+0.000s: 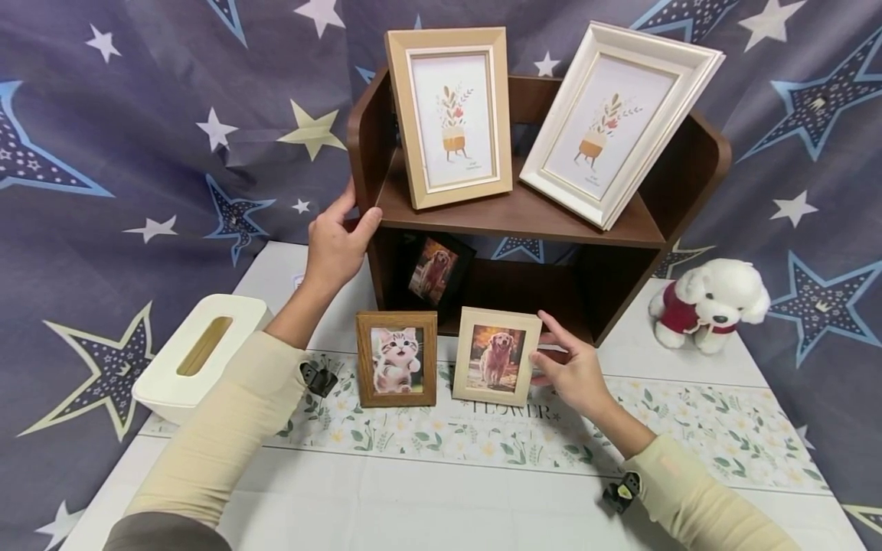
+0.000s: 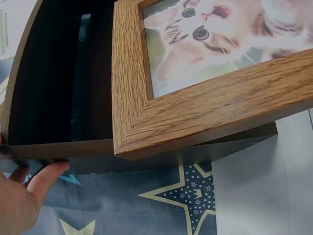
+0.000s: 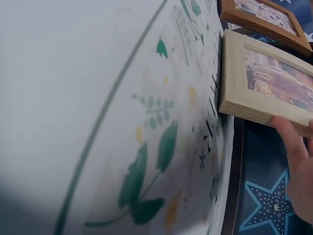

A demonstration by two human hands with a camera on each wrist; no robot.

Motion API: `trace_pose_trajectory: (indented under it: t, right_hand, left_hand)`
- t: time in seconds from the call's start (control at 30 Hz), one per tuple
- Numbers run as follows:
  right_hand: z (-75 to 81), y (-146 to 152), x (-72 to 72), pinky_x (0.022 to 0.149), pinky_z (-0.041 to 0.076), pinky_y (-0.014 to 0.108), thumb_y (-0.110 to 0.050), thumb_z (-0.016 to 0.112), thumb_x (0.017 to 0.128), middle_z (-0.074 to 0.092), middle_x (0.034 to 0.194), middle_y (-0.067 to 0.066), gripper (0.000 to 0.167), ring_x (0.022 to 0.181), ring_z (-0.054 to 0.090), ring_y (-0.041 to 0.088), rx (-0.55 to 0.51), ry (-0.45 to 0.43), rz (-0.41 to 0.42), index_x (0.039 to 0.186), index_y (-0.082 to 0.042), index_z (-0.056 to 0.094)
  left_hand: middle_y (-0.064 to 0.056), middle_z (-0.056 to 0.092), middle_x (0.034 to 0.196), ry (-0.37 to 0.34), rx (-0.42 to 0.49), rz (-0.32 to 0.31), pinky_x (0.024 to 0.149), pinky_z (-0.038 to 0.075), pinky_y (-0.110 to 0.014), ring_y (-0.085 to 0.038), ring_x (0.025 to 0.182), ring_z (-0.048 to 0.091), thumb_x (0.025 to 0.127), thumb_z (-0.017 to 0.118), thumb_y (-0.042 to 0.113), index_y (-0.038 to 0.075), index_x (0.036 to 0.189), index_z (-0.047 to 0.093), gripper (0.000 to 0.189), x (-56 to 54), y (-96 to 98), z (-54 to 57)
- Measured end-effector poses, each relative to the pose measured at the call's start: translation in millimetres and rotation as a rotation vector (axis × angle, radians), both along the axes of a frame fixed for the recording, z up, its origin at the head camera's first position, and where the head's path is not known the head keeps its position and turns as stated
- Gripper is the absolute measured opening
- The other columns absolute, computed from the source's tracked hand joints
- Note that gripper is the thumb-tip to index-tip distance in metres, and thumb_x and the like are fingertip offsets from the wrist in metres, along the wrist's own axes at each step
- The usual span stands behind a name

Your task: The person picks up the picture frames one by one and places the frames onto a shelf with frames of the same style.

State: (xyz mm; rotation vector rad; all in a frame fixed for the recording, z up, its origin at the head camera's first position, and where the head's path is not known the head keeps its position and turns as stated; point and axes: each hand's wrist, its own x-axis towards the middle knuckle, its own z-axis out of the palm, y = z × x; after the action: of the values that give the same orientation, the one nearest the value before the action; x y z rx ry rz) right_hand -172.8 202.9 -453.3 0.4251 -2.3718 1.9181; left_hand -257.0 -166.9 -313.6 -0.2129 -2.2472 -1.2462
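My left hand (image 1: 338, 241) grips the left side of a dark brown shelf (image 1: 524, 218), thumb at its front edge and fingers around the outer side. At the right edge of a pale wood photo frame (image 1: 463, 360) with a dog picture, my right hand (image 1: 575, 371) pinches, thumb on the frame's side. That frame stands upright on the table in front of the shelf. Left of it stands a brown wood photo frame (image 1: 363, 367) with a kitten picture, which fills much of the left wrist view.
On the shelf top lean a tan frame (image 1: 458, 197) and a tilted white frame (image 1: 573, 200). A dark frame with a dog photo (image 1: 434, 272) sits in the lower compartment. A white tissue box (image 1: 237, 310) stands left, a plush dog (image 1: 723, 295) right. A starry curtain (image 1: 172, 76) hangs behind.
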Motion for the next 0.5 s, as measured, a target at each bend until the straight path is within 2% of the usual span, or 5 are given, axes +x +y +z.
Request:
trace_pose_trajectory:
  t: [0.4,0.5]
  right_hand:
    - [7.1,1.0,-2.5,0.062,0.062,0.045,0.013,0.065,0.091,0.062,0.119,0.033,0.076,0.095,0.071,0.001,0.001,0.014,-0.014,0.156,-0.019,0.044]
    - [8.3,1.3,-4.2,0.061,0.061,0.047,0.014,0.065,0.09,0.062,0.118,0.033,0.076,0.093,0.072,0.001,-0.013,0.027,-0.019,0.156,-0.018,0.044]
  left_hand:
    - [-0.009,0.065,0.139,0.0,0.0,0.002,0.093,0.058,-0.045,-0.027,0.108,0.072,0.097,0.067,0.028,0.03,0.151,0.051,0.056,-0.6,-0.1,-0.9]
    - [-0.01,0.066,0.138,0.0,0.002,-0.001,0.092,0.058,-0.045,-0.028,0.107,0.072,0.097,0.067,0.028,0.03,0.151,0.05,0.056,-0.2,-0.1,-0.4]
